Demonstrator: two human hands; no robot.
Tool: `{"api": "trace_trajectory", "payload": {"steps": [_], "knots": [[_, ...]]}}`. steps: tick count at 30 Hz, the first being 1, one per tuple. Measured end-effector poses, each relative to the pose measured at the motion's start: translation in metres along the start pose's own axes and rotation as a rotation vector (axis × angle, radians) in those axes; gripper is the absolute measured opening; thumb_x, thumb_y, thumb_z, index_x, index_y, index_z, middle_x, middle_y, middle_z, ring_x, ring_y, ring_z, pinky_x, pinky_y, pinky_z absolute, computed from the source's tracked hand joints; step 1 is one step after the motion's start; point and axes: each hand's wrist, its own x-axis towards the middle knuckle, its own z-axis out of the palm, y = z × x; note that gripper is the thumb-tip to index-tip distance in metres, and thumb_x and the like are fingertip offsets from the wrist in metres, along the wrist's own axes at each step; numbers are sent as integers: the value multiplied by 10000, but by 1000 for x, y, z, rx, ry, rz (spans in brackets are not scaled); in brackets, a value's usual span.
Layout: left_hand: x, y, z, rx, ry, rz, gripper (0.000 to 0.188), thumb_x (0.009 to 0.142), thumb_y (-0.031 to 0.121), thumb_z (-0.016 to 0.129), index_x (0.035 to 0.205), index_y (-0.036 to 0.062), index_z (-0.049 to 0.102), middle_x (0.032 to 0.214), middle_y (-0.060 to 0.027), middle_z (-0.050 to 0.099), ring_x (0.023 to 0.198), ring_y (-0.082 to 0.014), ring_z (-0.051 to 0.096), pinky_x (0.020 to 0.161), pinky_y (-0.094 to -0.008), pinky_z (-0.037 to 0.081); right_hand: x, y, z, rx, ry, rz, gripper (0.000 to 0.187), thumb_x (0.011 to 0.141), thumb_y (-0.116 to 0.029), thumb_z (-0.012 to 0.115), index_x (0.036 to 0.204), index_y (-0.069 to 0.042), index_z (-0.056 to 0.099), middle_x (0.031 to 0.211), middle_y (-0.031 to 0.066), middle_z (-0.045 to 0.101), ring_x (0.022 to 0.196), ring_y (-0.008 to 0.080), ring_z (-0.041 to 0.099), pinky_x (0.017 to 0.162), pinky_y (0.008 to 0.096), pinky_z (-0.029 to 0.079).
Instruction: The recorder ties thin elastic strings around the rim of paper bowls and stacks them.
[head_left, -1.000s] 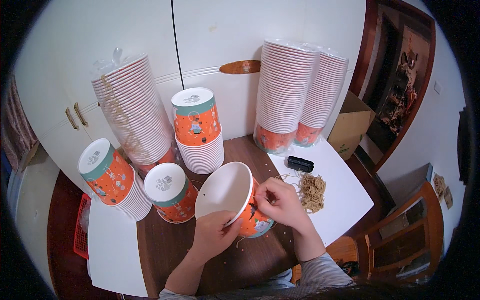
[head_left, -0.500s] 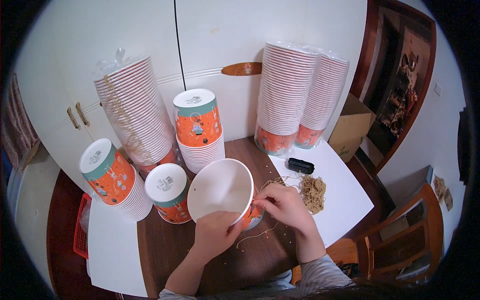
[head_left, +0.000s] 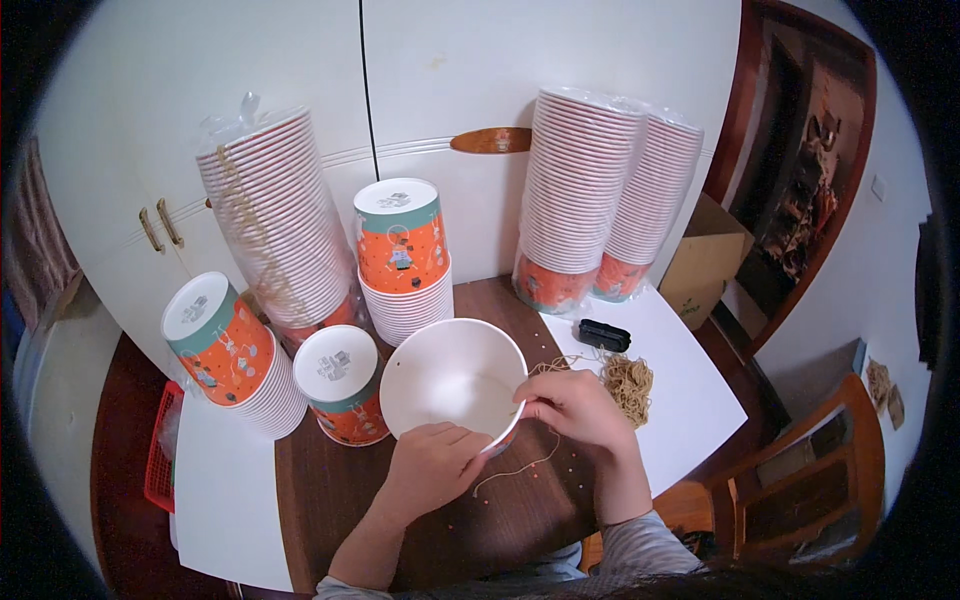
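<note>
A white-lined paper bucket (head_left: 445,375) with a printed orange outside stands tilted in front of me, its mouth turned toward me. My left hand (head_left: 435,468) grips its near rim, fingers inside and thumb at the edge. At the right rim, my right hand (head_left: 572,405) pinches a thin tan string, its fingertips partly hiding the string's end. A small dark hole shows in the bucket's left wall near the rim. One loose strand of string (head_left: 515,472) curls on the brown tabletop below my right hand. The string bundle (head_left: 627,388) lies beside that hand.
Upside-down orange buckets stand as a single one (head_left: 338,370), a left stack (head_left: 225,345) and a middle stack (head_left: 402,250). Tall bagged stacks rise at the back left (head_left: 275,215) and back right (head_left: 580,190). A black case (head_left: 604,335) sits by the bundle. A wooden chair (head_left: 815,480) is at right.
The bucket's mouth has turned more toward me and its right rim has shifted right. My right fingers have gone from the outer side to the rim.
</note>
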Motion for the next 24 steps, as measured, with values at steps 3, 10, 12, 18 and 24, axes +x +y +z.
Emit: {"api": "trace_trajectory", "payload": {"steps": [3, 10, 12, 18, 24], "knots": [[-2, 0, -7, -263, -145, -151, 118, 753, 160, 590, 828, 69, 601, 705, -83, 602, 641, -238, 587, 581, -319, 457, 2, 1, 1, -47, -52, -99, 139, 717, -138, 602, 834, -75, 561, 730, 80, 591, 675, 249, 592, 584, 328, 464], [2, -3, -4, -400, -156, -348, 134, 798, 167, 536, 863, 66, 596, 731, -113, 595, 660, -287, 579, 590, -349, 449, 8, -1, 16, -67, -165, -169, 120, 734, -172, 598, 813, -84, 576, 711, 74, 581, 669, 264, 577, 583, 333, 455], [0, -5, 3, -302, -148, -267, 120, 785, 154, 538, 841, 63, 593, 719, -126, 587, 636, -302, 568, 570, -359, 445, 8, -3, 20, -31, -186, -185, 119, 736, -170, 598, 814, -83, 575, 713, 76, 581, 669, 265, 577, 583, 334, 455], [-7, -13, 9, -240, -191, -252, 117, 771, 173, 533, 772, 67, 582, 685, -146, 566, 585, -314, 550, 531, -383, 430, 9, -4, 28, 47, -268, -183, 136, 719, -152, 595, 839, -100, 556, 741, 77, 589, 685, 277, 584, 588, 357, 470], [-5, -13, -4, -260, -164, -304, 95, 742, 168, 545, 719, 82, 580, 684, -85, 568, 609, -265, 546, 551, -348, 429, 16, 10, 37, 140, -360, -136, 140, 731, -160, 621, 835, -81, 570, 759, 72, 600, 683, 270, 584, 589, 331, 461]]}}
